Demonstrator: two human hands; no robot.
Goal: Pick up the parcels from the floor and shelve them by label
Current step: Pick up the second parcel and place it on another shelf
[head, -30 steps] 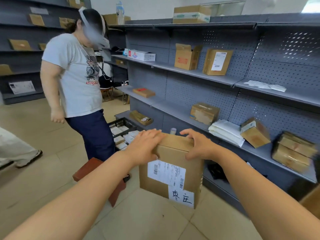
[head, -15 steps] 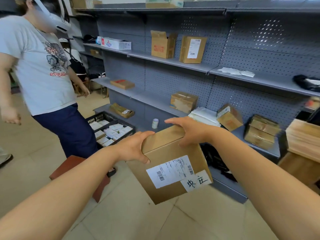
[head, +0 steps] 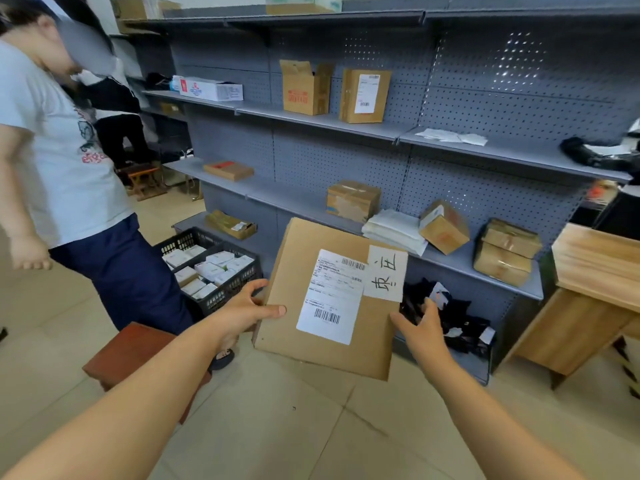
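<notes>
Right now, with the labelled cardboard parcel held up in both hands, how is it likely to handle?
The cardboard parcel probably stays stiff: its faces look flat and uncrushed. It seems fairly light, since the left hand pinches one edge while the right hand only steadies another. Smooth cardboard and a tilted hold suggest it could slip.

Grey pegboard shelving (head: 346, 161) stands on a beige tiled floor (head: 311, 427) beside a wooden desk (head: 595, 271).
</notes>
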